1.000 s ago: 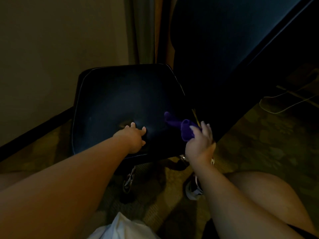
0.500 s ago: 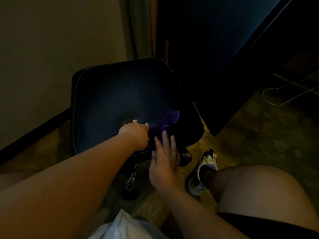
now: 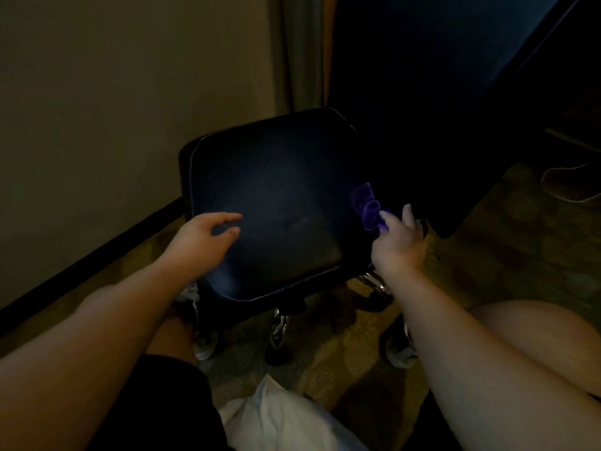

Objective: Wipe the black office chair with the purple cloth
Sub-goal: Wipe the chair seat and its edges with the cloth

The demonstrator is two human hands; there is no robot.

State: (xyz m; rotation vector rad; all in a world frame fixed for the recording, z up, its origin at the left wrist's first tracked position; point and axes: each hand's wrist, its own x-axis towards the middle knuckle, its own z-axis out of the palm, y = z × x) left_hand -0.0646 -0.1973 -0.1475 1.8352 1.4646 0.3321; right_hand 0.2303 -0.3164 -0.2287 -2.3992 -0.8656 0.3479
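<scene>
The black office chair [image 3: 279,196] fills the middle of the dim view, its padded seat facing me and its tall backrest [image 3: 439,76] rising at the upper right. My right hand [image 3: 398,245] holds the bunched purple cloth [image 3: 369,209] at the seat's right edge, by the base of the backrest. My left hand [image 3: 201,236] hovers just over the seat's left front part, fingers spread and curled, holding nothing.
A beige wall with a dark baseboard [image 3: 81,265] runs along the left. The chair's chrome base and casters [image 3: 279,327] stand on patterned carpet between my knees. A white cable [image 3: 566,177] lies on the floor at the right. White fabric [image 3: 279,418] sits at the bottom centre.
My right hand has swung from the seat's front edge to its right side with the cloth. My left hand has lifted off the seat and shifted left, fingers opening.
</scene>
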